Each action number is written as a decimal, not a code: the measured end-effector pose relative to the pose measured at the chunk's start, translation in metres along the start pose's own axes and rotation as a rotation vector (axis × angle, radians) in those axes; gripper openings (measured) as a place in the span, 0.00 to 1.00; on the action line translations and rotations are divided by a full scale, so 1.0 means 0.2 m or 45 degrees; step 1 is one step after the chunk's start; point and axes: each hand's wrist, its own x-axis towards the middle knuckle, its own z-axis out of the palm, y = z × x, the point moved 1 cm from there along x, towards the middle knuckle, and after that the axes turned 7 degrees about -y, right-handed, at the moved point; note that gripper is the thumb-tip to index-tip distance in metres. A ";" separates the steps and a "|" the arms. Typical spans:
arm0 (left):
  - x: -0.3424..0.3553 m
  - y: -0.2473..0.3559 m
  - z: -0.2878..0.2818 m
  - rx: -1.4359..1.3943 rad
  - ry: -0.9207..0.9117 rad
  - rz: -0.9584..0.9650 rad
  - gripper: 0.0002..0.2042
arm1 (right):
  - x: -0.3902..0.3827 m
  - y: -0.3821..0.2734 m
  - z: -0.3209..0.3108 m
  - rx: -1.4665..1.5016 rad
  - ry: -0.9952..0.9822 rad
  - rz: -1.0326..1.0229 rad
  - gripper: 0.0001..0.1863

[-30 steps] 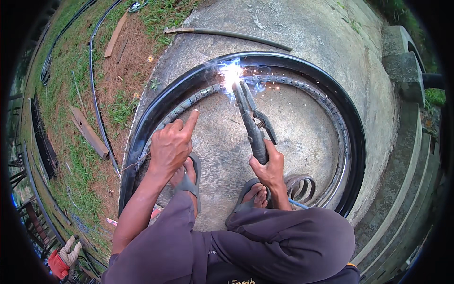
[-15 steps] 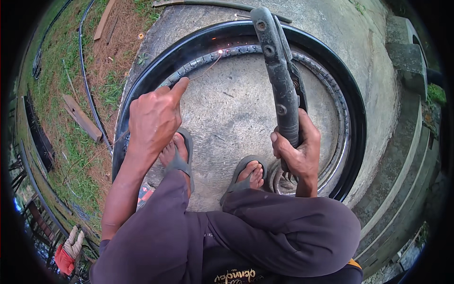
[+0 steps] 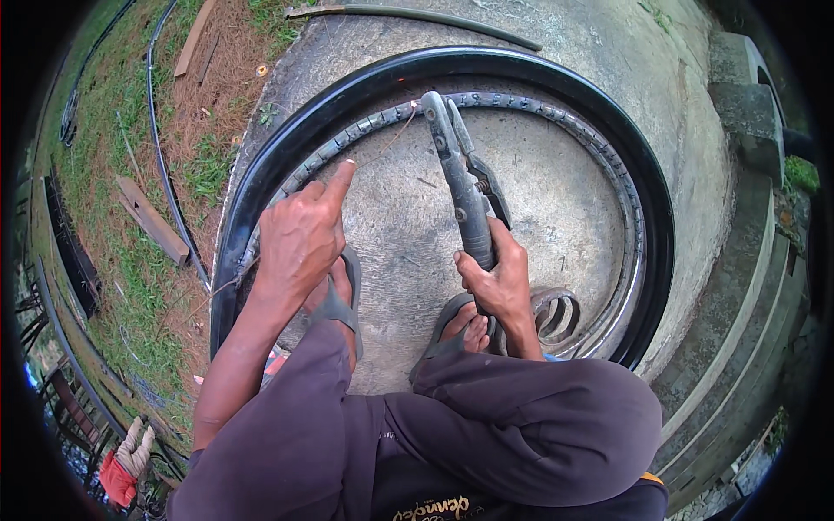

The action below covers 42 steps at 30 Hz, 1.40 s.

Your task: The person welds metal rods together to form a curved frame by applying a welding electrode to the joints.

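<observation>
My left hand [image 3: 300, 234] is closed around a thin brownish wire [image 3: 395, 136], its index finger stretched along it. One end of the wire rises to a small bright spot on the inner metal ring. My right hand [image 3: 497, 276] grips a worn black welding electrode holder [image 3: 469, 201], with its lever toward the right. The holder's head is right beside the bright spot; I cannot make out an electrode in it. The inner metal ring [image 3: 352, 135], marked with evenly spaced cross bands, lies inside a larger black ring [image 3: 599, 94] on concrete.
A dark bar [image 3: 408, 10] lies beyond the rings. Grass [image 3: 130, 252] with wooden pieces [image 3: 152, 221] and a long curved strip [image 3: 161, 143] is on the left. Concrete steps [image 3: 738, 295] rise at right. Small metal hoops [image 3: 565, 304] sit near my right wrist, by my sandaled feet.
My right hand has moved left, bringing the electrode holder's head down to the inner ring. My left hand has shifted slightly right and down. The bright spot is smaller.
</observation>
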 end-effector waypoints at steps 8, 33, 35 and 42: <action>0.00 0.01 -0.02 -0.047 -0.004 0.032 0.27 | 0.01 0.02 0.00 -0.054 0.010 -0.068 0.18; 0.05 0.07 -0.15 0.101 -0.074 0.051 0.23 | 0.01 0.09 0.02 0.059 0.031 -0.166 0.20; 0.05 0.07 -0.14 0.082 -0.073 0.041 0.23 | 0.01 0.09 0.02 0.056 0.027 -0.174 0.20; 0.04 0.04 -0.11 0.043 -0.028 0.064 0.22 | 0.00 0.05 0.03 0.047 0.010 -0.147 0.18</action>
